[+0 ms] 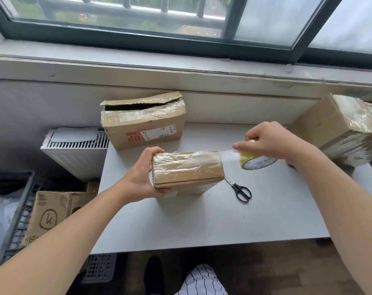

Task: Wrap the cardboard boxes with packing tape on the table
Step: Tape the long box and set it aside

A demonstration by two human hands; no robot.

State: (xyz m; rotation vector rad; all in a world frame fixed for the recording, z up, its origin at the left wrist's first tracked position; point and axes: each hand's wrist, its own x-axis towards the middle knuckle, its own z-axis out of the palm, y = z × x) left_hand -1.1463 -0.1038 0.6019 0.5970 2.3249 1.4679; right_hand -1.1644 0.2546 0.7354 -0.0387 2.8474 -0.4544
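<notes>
Holds the box [187, 169] with the left hand [142, 173]: fingers curled over the far left edge, thumb pressed to the near left corner, clamped on the cardboard. Has it over the middle of the table [202, 226], tilted, top face toward the camera, skinned in wrinkled clear tape; cannot tell whether the underside touches the tabletop.

Grips the tape roll [257, 161] with the right hand [268, 141], just right of the box, fingers closed round the roll, forefinger stretched out toward the box along the tape. Holds a clear strip [228, 155] taut from the roll to the box's upper right corner.

On the table, just right of the box and below the roll: black scissors [240, 190], blades shut, tips toward the box's near right corner.

At the table's far edge, against the wall: an open box [144, 124], flap raised, old tape on top, printed label on its front. At the far right: a big box [338, 128], taped over, well apart from the others.

Left of the table: a white radiator [74, 150], a dark crate [21, 209], a floor box [53, 213] beside it. Above all: a window [138, 18].
</notes>
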